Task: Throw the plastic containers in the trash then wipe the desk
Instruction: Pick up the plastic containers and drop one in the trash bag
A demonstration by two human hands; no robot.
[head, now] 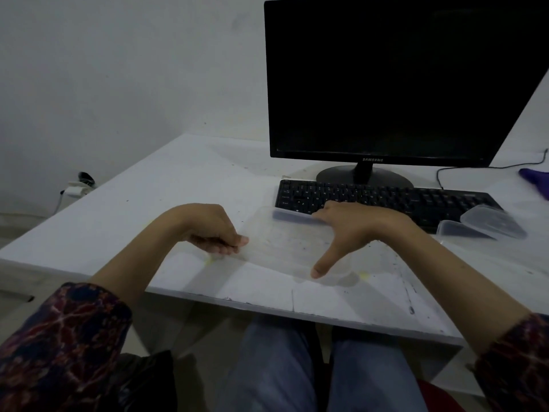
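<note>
White surface: the tabletop (154, 185) was a pale painted board, speckled with dark crumbs and marked by small yellowish stains near its front edge.
Wall socket: at about 9 o'clock from the container, beyond the tabletop's left edge, a white plug and cable (77, 189) sat low against the wall.
Left hand: the left hand (212, 230) had its fingers curled and pinched the left rim of the clear plastic container (285, 245), knuckles up, wrist bent.
Container position: the clear plastic container lay in the middle of the tabletop near the front edge, at 6 o'clock from the monitor, its far rim just beside or over the keyboard's front edge; whether it was lifted off the surface could not be told.
Right hand: the right hand (353, 230) spread wide over the container's right side, fingers curled over the far rim, thumb stretched down to the near right corner, so it gripped the container.
Keyboard: a black keyboard (416, 200) lay at 12 o'clock from the container.
Monitor: a dark, blank monitor (401, 78) stood on its stand behind the keyboard.
Other containers: two more clear plastic containers (487, 223) rested at 3 o'clock, touching the keyboard's right end, one leaning on the other.
Purple cloth: a purple cloth (537, 179) lay at about 2 o'clock, at the right border.
</note>
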